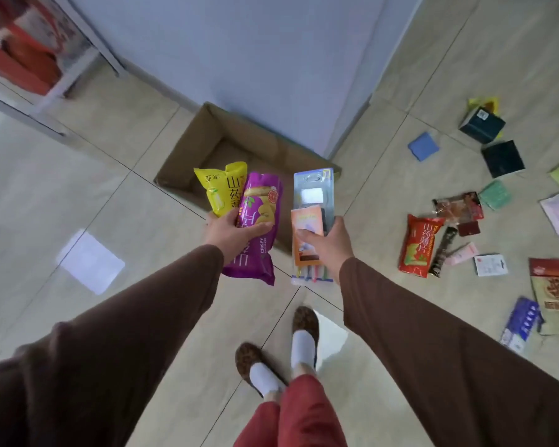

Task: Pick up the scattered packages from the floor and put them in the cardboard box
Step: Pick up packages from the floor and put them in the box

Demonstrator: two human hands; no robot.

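Observation:
An open cardboard box [191, 146] lies on the tiled floor against the wall corner, ahead of me. My left hand [231, 232] grips two snack bags, a yellow bag [220, 188] and a purple bag [259, 221], held over the box's near edge. My right hand [328, 245] grips a clear blister pack [313, 188] and an orange packet [305, 230] stacked on it, beside the box's right corner. Several packages lie scattered on the floor to the right, among them a red snack bag [418, 245].
At right lie a dark box [481, 124], a blue pad [423, 146], a black square pack [502, 158], a green pack [494, 194] and a white card [490, 264]. A metal shelf [62, 75] stands at far left. My slippered feet [281, 350] are below.

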